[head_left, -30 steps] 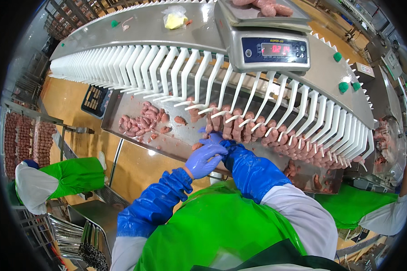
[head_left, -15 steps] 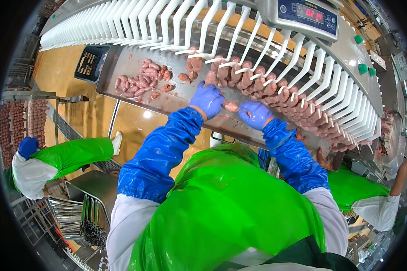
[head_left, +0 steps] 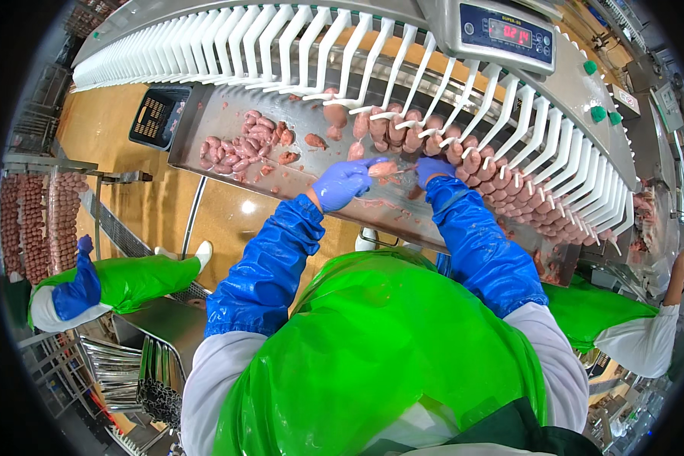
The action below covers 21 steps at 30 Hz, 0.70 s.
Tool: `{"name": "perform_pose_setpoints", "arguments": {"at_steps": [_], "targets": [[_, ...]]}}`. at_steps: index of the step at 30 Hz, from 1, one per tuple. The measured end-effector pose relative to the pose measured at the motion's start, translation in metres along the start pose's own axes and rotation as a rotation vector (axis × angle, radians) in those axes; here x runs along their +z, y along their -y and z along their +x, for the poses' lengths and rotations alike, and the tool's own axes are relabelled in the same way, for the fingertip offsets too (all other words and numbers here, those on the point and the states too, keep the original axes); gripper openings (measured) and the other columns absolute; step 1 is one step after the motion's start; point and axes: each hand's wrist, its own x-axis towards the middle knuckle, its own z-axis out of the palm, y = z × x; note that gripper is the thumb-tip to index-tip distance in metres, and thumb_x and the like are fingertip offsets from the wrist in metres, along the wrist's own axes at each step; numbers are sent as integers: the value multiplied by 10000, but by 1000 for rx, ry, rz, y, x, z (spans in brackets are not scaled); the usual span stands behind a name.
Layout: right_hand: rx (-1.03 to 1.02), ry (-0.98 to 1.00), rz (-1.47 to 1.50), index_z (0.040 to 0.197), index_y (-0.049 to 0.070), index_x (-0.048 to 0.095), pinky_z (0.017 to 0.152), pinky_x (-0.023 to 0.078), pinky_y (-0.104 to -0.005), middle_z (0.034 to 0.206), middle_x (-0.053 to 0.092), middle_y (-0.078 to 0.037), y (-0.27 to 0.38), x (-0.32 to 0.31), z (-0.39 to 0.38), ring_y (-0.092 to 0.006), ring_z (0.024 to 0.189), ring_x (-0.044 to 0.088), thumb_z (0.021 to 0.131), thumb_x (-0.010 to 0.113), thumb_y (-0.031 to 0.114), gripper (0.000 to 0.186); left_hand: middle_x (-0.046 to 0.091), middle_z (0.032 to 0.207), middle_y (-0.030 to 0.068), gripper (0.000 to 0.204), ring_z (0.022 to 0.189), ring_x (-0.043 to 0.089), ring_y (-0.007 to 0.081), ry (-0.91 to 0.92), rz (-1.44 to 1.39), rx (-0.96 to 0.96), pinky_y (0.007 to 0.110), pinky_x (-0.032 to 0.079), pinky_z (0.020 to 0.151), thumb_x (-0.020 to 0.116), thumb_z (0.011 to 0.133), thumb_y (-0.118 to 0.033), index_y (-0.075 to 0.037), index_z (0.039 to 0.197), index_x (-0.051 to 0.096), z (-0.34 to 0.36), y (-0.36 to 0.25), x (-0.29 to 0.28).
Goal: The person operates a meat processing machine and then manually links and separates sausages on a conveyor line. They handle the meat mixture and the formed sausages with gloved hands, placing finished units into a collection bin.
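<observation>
A pink sausage (head_left: 384, 168) is stretched out between my two blue-gloved hands, above the metal tray (head_left: 224, 114). The fingers of my left hand (head_left: 342, 185) pinch it at its left end. My right hand (head_left: 435, 169) is closed just beyond its other end, close to the hanging sausages; its fingertips are partly hidden, and I cannot make out what they grip. Strings of linked sausages (head_left: 471, 162) hang from white hooks (head_left: 304, 49) in a curved row above the tray. Left of my hands, loose sausages (head_left: 239, 156) lie in a pile beside reddish meat scraps (head_left: 315, 140).
A scale (head_left: 501, 34) with a lit red display stands above the hooks. Past the tray's left end is a dark basket (head_left: 158, 114). Co-workers in green aprons stand at left (head_left: 140, 281) and right (head_left: 604, 315). Hung sausages (head_left: 34, 220) are at far left.
The sausage between my hands has risen a little, and my left fingers have straightened along it. My right hand has moved up toward the hanging sausages. The left co-worker's arm has moved.
</observation>
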Motion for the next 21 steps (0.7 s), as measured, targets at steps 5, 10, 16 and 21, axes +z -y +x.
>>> {"name": "perform_pose_setpoints", "arguments": {"at_steps": [5,10,16,21], "targets": [[46,376,132,1100,73,670,902,482,-439,1140,645,-186,-21,-15,-17,-342,1069,605,847,627,303,344,491,1380,200,360,1268,488,255,19,-561,36,362,420,1021,479,843,-144,94,1059,641,-20,-20,-22],[-424,-251,1182,1192,47,584,855,487,-424,1074,655,-197,60,-18,-32,-325,1015,623,933,492,290,367,633,1153,117,366,917,634,195,204,-567,-34,379,544,785,516,921,-272,12,1115,638,-34,-46,-31],[-504,52,654,1245,81,572,806,488,-366,960,663,-148,72,26,78,-300,897,635,953,488,285,366,679,801,60,298,693,611,121,327,416,-284,284,511,591,533,914,-283,-64,1012,709,-19,-126,-26],[-412,450,1128,1138,98,616,769,487,-368,908,669,-118,78,-61,10,-263,834,633,907,548,350,348,688,810,147,344,727,664,305,405,1381,-344,399,524,697,526,894,-350,-65,968,704,20,-81,-36]]}}
